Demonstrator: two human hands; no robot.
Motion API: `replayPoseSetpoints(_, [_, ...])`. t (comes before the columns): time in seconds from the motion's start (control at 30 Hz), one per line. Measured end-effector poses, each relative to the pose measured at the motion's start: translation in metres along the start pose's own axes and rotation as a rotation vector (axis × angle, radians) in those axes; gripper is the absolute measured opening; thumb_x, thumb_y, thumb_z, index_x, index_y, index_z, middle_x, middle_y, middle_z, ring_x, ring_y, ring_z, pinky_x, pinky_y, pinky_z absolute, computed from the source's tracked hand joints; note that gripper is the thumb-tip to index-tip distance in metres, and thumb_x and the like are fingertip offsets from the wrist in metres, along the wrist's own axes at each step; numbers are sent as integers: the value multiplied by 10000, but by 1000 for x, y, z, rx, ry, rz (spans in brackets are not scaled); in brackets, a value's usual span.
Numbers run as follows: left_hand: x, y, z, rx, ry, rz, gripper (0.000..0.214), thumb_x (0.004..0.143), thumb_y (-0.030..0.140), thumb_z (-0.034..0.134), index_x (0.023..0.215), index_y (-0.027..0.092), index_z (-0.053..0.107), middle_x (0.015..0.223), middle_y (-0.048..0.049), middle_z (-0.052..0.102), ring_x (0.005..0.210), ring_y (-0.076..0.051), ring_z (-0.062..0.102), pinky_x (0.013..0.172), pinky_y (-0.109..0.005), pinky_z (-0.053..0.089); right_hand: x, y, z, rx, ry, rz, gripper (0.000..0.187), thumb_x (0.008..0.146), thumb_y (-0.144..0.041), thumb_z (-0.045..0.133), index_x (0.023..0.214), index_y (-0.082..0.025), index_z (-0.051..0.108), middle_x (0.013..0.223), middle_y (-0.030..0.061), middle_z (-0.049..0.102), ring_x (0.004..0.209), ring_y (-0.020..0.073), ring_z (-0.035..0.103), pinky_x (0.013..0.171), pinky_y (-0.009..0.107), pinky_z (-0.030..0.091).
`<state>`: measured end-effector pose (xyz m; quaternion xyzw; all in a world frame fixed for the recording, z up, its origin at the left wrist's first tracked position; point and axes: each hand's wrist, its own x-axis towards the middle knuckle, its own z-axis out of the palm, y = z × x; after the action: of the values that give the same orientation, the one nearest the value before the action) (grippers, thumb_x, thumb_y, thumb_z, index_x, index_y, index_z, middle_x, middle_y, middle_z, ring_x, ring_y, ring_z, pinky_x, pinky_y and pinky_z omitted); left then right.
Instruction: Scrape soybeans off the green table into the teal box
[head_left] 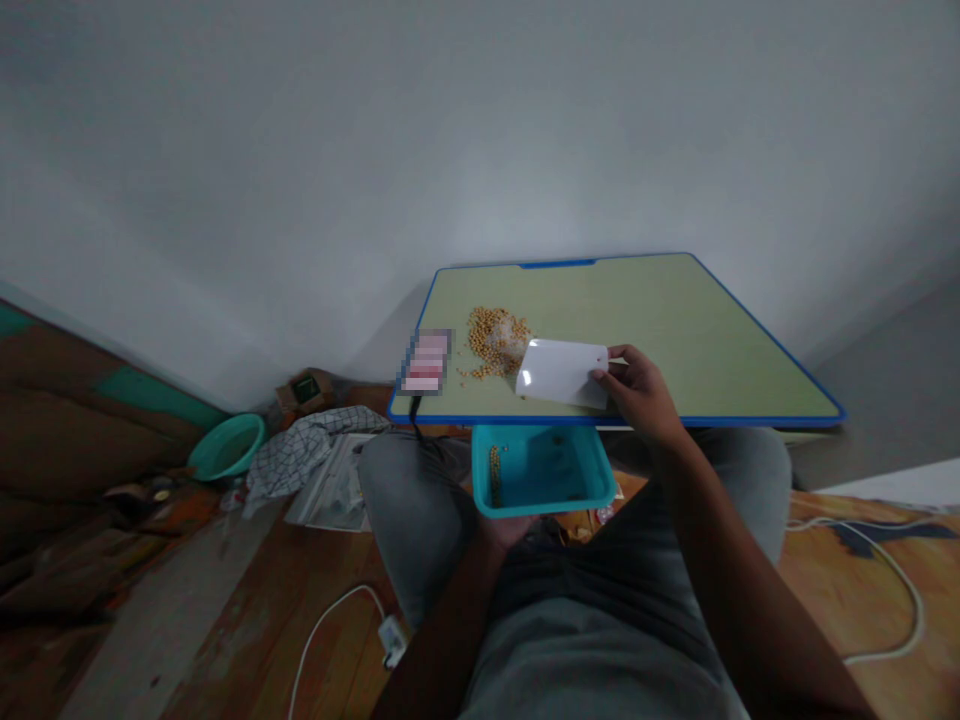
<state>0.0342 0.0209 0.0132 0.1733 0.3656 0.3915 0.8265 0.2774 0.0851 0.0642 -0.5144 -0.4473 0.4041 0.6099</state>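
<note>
My right hand (pixel 636 388) pinches the right end of a white, slightly curved plastic scraper (pixel 562 372), thumb on top. The scraper's left edge meets a pile of yellow beans (pixel 487 335) on the table. A whitish, grainy heap (pixel 507 338) lies among the beans, too small to name. Below the table's front edge, my left hand (pixel 508 528) supports a teal plastic basin (pixel 544 509) from beneath; its fingers are mostly hidden under it. A few beans lie along the basin's left inner side.
The pale green table (pixel 660 310) has a blue rim and stands against a wall. A blurred-out phone-like item (pixel 427 362) lies at its left edge. On the floor are a green bowl (pixel 229 446), a checked cloth (pixel 307 440) and a power strip with a white cable (pixel 391 638).
</note>
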Motion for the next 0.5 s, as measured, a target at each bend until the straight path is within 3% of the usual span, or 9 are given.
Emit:
replayPoseSetpoints(0.27, [3, 0, -6, 4, -89, 0, 759, 997, 790, 338, 1230, 232, 797, 1418, -111, 788, 1591, -531, 435, 1198, -871, 380, -1, -8, -2, 32, -109, 35, 523, 753, -472, 931, 1037, -280, 536, 846, -3, 785, 683, 187, 709, 585, 274, 545])
replayPoseSetpoints(0.5, [8, -3, -10, -66, -81, 8, 755, 1025, 745, 301, 1128, 224, 838, 1317, -95, 836, 1593, -504, 441, 1254, -779, 360, -3, -12, -3, 47, -142, 60, 508, 741, -425, 946, 1022, -268, 553, 819, -11, 779, 658, 170, 691, 574, 263, 530])
